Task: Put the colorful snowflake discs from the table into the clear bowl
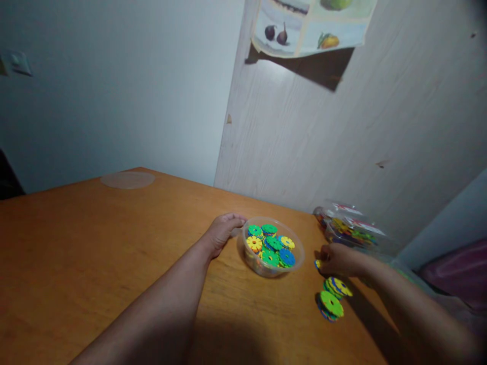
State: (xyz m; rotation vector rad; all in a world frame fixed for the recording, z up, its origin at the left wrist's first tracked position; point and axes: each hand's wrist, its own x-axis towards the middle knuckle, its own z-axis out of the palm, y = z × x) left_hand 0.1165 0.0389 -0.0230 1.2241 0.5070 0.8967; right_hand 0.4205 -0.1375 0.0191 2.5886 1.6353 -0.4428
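Observation:
A clear round plastic bowl (298,247) stands on the wooden table (95,243), filled with several green, blue, yellow and orange toothed plastic discs (271,244). My left hand (223,230) rests against the bowl's left rim with its fingers curled on the wall. My right hand (337,259) lies on the table to the right of the bowl, fingers closed around a small blue and yellow disc (317,263). Two short stacks of discs (332,299) stand just in front of that hand.
A clear plastic bag (350,230) with more coloured discs lies behind my right hand at the table's right edge. A clear round lid (127,179) lies at the far left of the table. A pale wooden panel (342,132) with a fruit poster (312,25) rises behind.

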